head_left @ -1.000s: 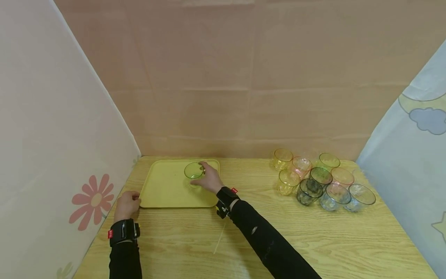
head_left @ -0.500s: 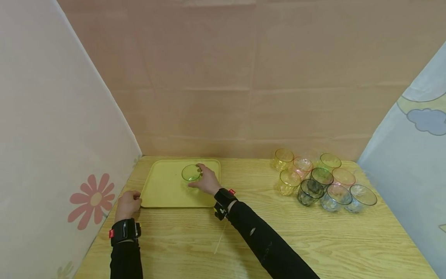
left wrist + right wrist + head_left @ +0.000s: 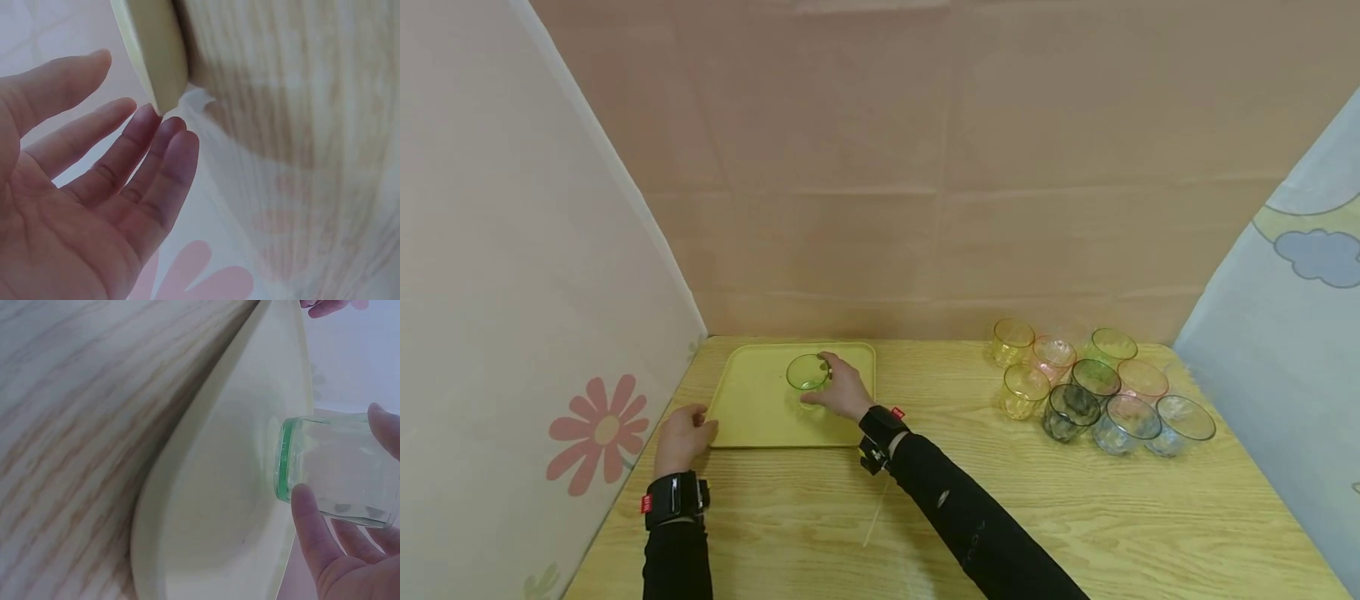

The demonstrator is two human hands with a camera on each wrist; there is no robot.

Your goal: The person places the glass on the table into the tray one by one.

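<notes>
A clear green drinking glass (image 3: 806, 372) stands upright at the middle right of the yellow tray (image 3: 741, 425). My right hand (image 3: 846, 390) grips this glass from the right, thumb on one side and fingers on the other. In the right wrist view the green base of the glass (image 3: 337, 469) sits right at the tray's surface. At the tray's near left corner is my left hand (image 3: 681, 437), its thumb apart from its relaxed fingers. The left wrist view has its fingertips right at the tray's corner (image 3: 153, 56), with the palm holding nothing.
Several tinted glasses stand grouped at the back right of the wooden table (image 3: 790, 517), among them a yellow glass (image 3: 1025, 392), a dark grey glass (image 3: 1070, 412) and a blue glass (image 3: 1180, 425). Paper walls border the table on the left, back and right.
My right hand and the green glass have shifted slightly left and toward me over the tray. The left hand has loosened at the tray's corner, its fingers spreading.
</notes>
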